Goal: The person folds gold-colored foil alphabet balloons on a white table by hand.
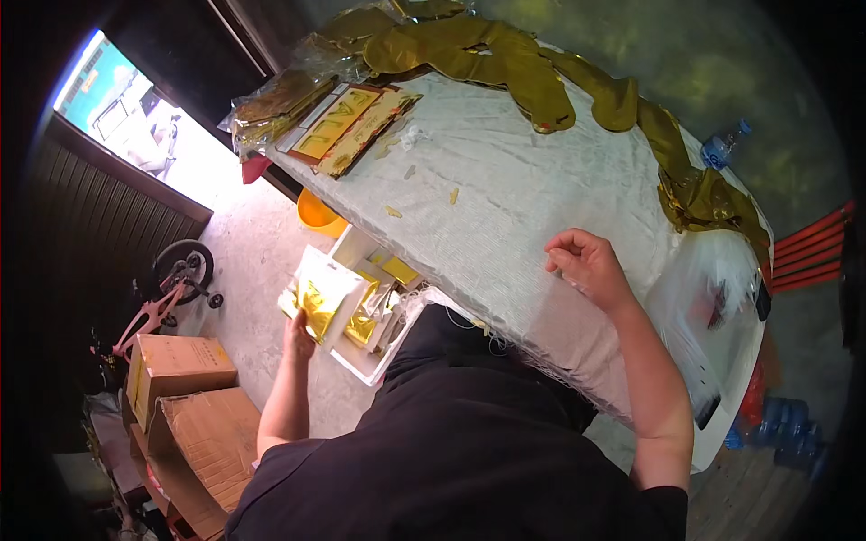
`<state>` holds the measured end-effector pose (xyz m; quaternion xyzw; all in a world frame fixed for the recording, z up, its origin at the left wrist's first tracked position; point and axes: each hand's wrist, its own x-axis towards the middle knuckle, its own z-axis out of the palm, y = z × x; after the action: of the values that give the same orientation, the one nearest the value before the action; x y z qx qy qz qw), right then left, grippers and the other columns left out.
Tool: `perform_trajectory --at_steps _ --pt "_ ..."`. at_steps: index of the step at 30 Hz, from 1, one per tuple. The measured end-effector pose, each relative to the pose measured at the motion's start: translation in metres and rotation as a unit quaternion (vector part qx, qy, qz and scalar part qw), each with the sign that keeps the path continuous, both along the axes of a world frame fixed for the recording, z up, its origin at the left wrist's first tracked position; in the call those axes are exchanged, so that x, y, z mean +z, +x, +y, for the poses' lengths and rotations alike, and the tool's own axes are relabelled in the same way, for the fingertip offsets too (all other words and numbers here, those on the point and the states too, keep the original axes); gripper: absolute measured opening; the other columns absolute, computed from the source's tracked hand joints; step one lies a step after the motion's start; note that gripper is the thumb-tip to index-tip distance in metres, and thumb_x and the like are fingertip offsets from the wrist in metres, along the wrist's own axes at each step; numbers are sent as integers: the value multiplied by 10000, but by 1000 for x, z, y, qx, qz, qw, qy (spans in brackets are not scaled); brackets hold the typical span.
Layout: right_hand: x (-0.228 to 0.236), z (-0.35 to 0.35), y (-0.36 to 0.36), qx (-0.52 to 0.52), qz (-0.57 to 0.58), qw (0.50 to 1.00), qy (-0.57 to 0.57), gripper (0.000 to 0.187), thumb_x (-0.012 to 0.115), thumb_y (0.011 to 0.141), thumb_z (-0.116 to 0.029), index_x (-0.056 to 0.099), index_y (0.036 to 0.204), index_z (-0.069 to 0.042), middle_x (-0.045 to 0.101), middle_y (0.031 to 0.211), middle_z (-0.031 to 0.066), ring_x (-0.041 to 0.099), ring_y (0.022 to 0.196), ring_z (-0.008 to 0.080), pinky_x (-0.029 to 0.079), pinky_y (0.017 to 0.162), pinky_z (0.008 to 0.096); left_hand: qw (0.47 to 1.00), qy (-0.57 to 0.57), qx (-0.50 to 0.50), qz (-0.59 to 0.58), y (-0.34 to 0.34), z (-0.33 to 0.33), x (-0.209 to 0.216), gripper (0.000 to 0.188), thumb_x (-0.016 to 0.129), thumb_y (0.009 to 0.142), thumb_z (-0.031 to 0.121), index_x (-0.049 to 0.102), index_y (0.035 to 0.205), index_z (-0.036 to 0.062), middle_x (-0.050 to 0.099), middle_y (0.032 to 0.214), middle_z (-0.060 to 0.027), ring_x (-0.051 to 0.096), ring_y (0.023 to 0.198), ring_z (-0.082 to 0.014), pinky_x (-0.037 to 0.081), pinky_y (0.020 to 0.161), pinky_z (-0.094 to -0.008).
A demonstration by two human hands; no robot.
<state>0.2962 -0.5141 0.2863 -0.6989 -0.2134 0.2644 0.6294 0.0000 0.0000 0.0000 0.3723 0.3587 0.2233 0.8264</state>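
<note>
At the left, over a white box (359,368) beside the table, my left hand (299,335) grips a flat white-and-gold foil packet (317,293) by its lower edge. More packets with gold faces (363,326) lie inside that box. My right hand (586,266) is above the white cloth of the table (505,198), its fingers curled in toward the thumb. I see nothing between them. A few small gold scraps (454,196) lie on the cloth in front of it.
Flat gold foil balloons (451,50) run along the table's far edge. A stack of printed packets (347,126) lies at the far left corner, clear plastic bags (699,307) at the right. A bottle (724,144), yellow bucket (317,214), cardboard boxes (203,433) and bicycle (162,298) stand around.
</note>
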Motion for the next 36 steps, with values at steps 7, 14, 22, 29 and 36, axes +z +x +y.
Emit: perform_trajectory --at_steps 7,14,22,29,36 --pt "1 2 -1 -21 26 999 5 90 599 883 -84 612 953 -29 623 806 4 575 721 70 459 659 217 995 -58 -32 68 -10 -58 -31 378 572 917 191 470 1242 27 615 1131 -110 618 1017 -251 528 859 -417" --pt "4 4 -4 -41 11 999 -9 87 593 883 -101 614 945 -43 629 754 5 516 614 34 414 573 181 973 -122 -58 185 11 -49 -43 481 634 859 436 500 1193 116 604 1133 -61 593 1021 -240 497 855 -446" --pt "1 5 -2 -39 13 999 -10 97 594 882 -98 611 950 -31 625 752 6 509 610 32 432 597 185 925 -22 -168 340 19 -69 -42 419 636 842 390 533 1182 167 560 1085 -20 512 1032 -192 386 889 -447" --pt "-1 6 -8 -53 -22 998 -25 74 575 881 -38 608 944 -16 628 792 17 575 726 63 469 698 202 895 97 -274 339 54 -91 -8 322 615 876 251 587 1134 61 645 945 -41 625 794 -164 471 685 -300" --pt "4 10 -11 -60 -243 965 -77 61 576 852 16 591 904 -12 545 792 -18 506 684 47 419 627 188 899 404 -116 122 131 -54 127 203 583 906 125 623 1057 -5 648 870 -43 591 761 -110 470 691 -236"
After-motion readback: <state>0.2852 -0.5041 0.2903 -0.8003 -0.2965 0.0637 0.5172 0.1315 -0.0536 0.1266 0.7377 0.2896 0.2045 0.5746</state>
